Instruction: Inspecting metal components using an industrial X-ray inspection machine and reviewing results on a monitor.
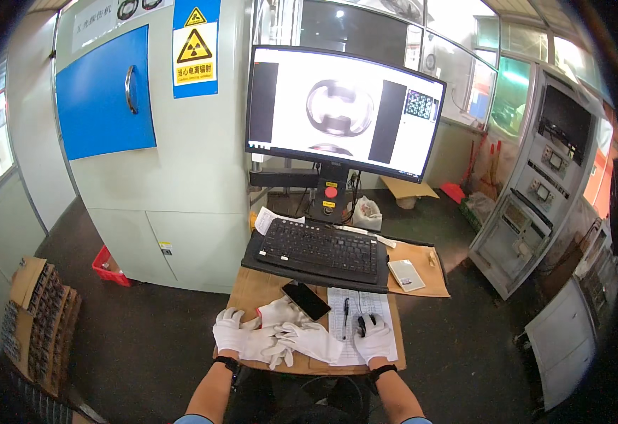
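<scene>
My right hand [373,339], in a white glove, is closed over a black computer mouse [367,321]. The mouse rests on printed paper sheets [350,351], with a black pen [345,311] lying just left of it. On the left side of the cardboard-covered table, my left hand [230,329], also gloved, lies with its fingers loosely laid out, touching the edge of a heap of spare white gloves [309,340]. A black smartphone [306,300] lies behind those gloves. Farther back sits a black keyboard [319,246], and above it a monitor [344,109] shows a grey round-part image.
A large pale cabinet with a blue door [104,95] stands at the left. On the table's right is a small white pad [406,275]. A red button [331,192] sits under the monitor. Stacked parts trays [39,318] stand at far left, a grey equipment rack [528,198] at right.
</scene>
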Demonstrator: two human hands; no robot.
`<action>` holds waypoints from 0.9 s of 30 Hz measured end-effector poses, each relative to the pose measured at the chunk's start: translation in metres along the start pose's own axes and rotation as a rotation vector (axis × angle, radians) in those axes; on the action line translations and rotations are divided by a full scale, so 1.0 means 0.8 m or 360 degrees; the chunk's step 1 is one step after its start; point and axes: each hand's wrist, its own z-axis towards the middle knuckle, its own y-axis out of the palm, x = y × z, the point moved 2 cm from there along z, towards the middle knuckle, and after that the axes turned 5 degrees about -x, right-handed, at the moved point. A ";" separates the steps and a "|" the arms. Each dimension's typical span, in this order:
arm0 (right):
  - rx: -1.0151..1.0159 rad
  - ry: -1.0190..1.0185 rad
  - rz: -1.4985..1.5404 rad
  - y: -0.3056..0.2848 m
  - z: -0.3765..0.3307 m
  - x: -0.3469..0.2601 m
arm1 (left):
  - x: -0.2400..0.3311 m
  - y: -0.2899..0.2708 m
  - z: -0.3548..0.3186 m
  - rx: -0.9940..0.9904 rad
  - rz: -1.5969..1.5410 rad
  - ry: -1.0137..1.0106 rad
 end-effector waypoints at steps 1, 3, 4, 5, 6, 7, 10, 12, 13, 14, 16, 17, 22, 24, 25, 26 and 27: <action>0.0003 0.0007 -0.0012 -0.001 -0.002 0.001 | 0.002 0.002 0.001 0.0005 0.0004 0.0011; 0.0030 0.0023 -0.0037 -0.001 -0.006 0.004 | 0.011 0.002 0.004 -0.0009 0.0001 0.0022; 0.0054 0.0032 -0.0051 0.000 -0.008 0.006 | 0.015 -0.001 0.003 -0.0031 -0.0006 0.0022; 0.0057 0.0038 -0.0054 0.001 -0.010 0.009 | 0.021 -0.003 0.004 -0.0042 -0.0016 0.0028; 0.0061 0.0030 -0.0048 0.000 -0.009 0.007 | 0.019 -0.003 0.003 -0.0045 -0.0017 0.0023; 0.0043 0.0019 -0.0031 -0.001 -0.007 0.006 | 0.016 -0.004 0.002 -0.0038 -0.0020 0.0024; 0.0040 0.0002 0.0010 0.001 -0.005 0.007 | 0.011 -0.002 0.000 -0.0023 -0.0026 0.0025; 0.0053 0.0000 0.0017 0.005 -0.004 0.008 | 0.009 0.000 0.003 -0.0031 -0.0021 0.0036; 0.0059 0.0000 0.0020 0.007 -0.004 0.010 | 0.009 0.001 0.004 -0.0036 -0.0019 0.0043; 0.0065 0.0007 0.0011 0.010 -0.004 0.011 | 0.009 0.001 0.003 -0.0049 -0.0029 0.0034; 0.0008 0.0043 0.0017 0.017 -0.004 0.016 | 0.010 0.000 0.003 -0.0040 -0.0055 0.0027; -0.0055 0.0074 0.0027 0.020 -0.003 0.020 | 0.012 0.000 0.002 -0.0021 -0.0076 0.0029; -0.0120 0.0101 0.0039 0.030 -0.003 0.021 | 0.006 0.001 0.002 -0.0037 -0.0097 0.0015; -0.0108 0.0093 0.0036 0.033 -0.005 0.023 | 0.008 0.000 0.001 -0.0034 -0.0097 0.0012; -0.0104 0.0092 0.0037 0.034 -0.005 0.024 | 0.010 -0.001 0.002 -0.0030 -0.0098 0.0014; -0.0109 0.0093 0.0041 0.035 -0.005 0.025 | 0.012 -0.002 0.002 -0.0024 -0.0097 0.0018; -0.0120 0.0094 0.0052 0.035 -0.004 0.028 | 0.014 -0.003 0.003 -0.0028 -0.0098 0.0013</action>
